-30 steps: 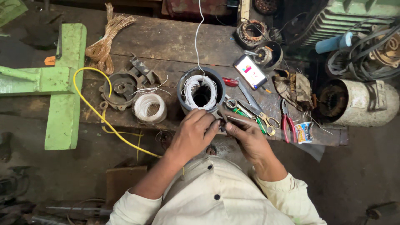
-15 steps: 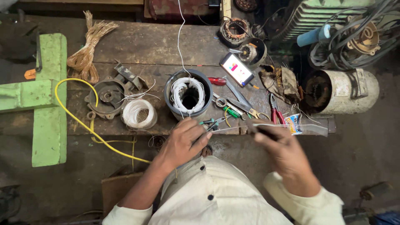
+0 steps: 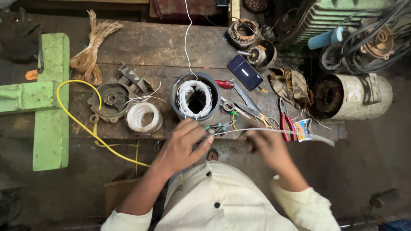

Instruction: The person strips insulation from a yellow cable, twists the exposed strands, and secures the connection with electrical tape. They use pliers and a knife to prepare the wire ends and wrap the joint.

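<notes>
Hands at the bench's near edge, both working one pale sleeve or wire strand (image 3: pixel 257 130) stretched between them. Left hand (image 3: pixel 185 143) at about 7 o'clock from the stator, fingers curled narrow, pinching the strand's end near its fingertips; forearm comes up from 7 o'clock, elbow bent. Right hand (image 3: pixel 267 145) is motion-blurred, seems closed on the strand with the tail running out toward 3 o'clock; exact grip hard to tell. Strand looks held taut, probably so it stays straight for handling.

Just beyond the fingers, small green-handled pliers (image 3: pixel 218 127) lie within reach. Grey stator housing (image 3: pixel 196 100) stands upright at bench centre, white winding inside, a white lead running off toward 12 o'clock. At its 9 o'clock, white wire coil (image 3: pixel 143 116) and a dark end cover (image 3: pixel 110 100). At its 3 o'clock, scissors (image 3: pixel 250 112), red pliers (image 3: pixel 286 119), dark phone (image 3: pixel 245 72). Yellow cable (image 3: pixel 79 115) loops off the bench at 9 o'clock, beside a green stand (image 3: pixel 49 102). Farther, copper wire bundle (image 3: pixel 90 47) at 11 o'clock, motor body (image 3: pixel 355 96) at 3 o'clock.
</notes>
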